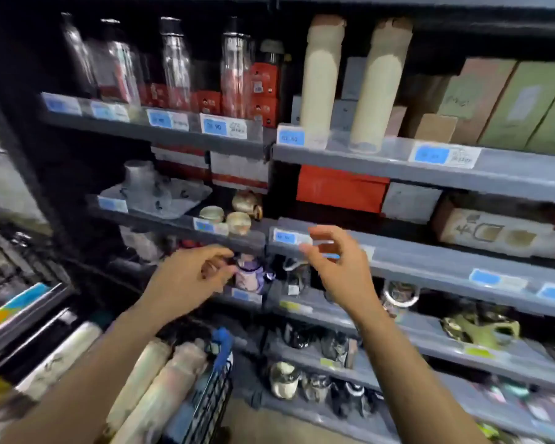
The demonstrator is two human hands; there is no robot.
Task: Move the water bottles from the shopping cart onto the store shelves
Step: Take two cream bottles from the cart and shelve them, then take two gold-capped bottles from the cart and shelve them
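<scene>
Grey store shelves (430, 169) with blue price labels fill the view in a dim aisle, stacked in tiers and crowded with boxes, cups and small ceramics; the picture is motion-blurred. On the top tier stand two tall cream bottles (321, 78) side by side, with four clear bottles (173, 65) lined up to their left. Below, at the lower left, the shopping cart (215, 389) with a blue rim piece holds two pale water bottles (161, 386) lying side by side, beneath and between the forearms. Both hands hover in front of the middle shelves, well above those bottles. The left hand (189, 277) has its fingers loosely curled around nothing; the right hand (340, 267) likewise has a relaxed, empty grip.
</scene>
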